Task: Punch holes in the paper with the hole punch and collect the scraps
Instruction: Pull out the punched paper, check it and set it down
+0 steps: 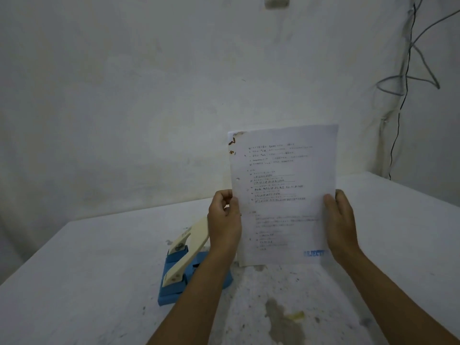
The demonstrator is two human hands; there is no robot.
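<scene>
While upright, paper (283, 195) in L grip (224, 217), R grip (341, 220)

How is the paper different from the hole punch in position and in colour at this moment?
The paper stands upright, held by the left hand and the right hand; the hole punch rests untouched on the table. The paper is white with print; the hole punch is blue with a cream lever.

Dim, bluish cast; soft focus; wide-angle bending at edges.
</scene>
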